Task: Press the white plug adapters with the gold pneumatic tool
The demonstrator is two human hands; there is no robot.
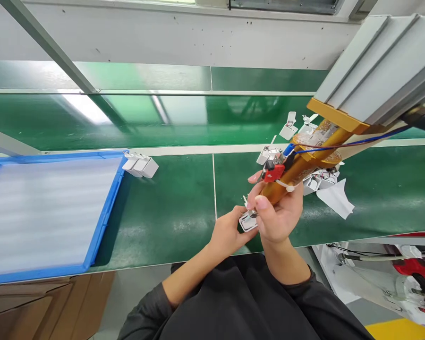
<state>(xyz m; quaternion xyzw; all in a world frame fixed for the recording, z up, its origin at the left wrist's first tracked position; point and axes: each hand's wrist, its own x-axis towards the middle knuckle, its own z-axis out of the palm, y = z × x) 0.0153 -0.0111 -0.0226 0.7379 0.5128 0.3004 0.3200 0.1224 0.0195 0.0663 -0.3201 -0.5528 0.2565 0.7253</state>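
Note:
My left hand (230, 231) grips a small open white plastic case (248, 221) at the bench's front edge, with some dark line or wire inside it. Wrapped round the lower end of a gold cylindrical tool (286, 178) is my right hand (278, 215). That tool carries a red switch-like part, blue and red wires and a short metal tip, and it joins a ribbed grey metal body (378, 66). Its tip points down at the case, close to it or touching; I cannot tell which. Part of the case is hidden by my fingers.
A blue-rimmed tray (101, 231) with a white lining lies at left, with white cases (141, 165) beside its corner. More white cases (288, 126) stand behind and right of the tool, near a white paper scrap (336, 198). A cardboard box (56, 307) is below.

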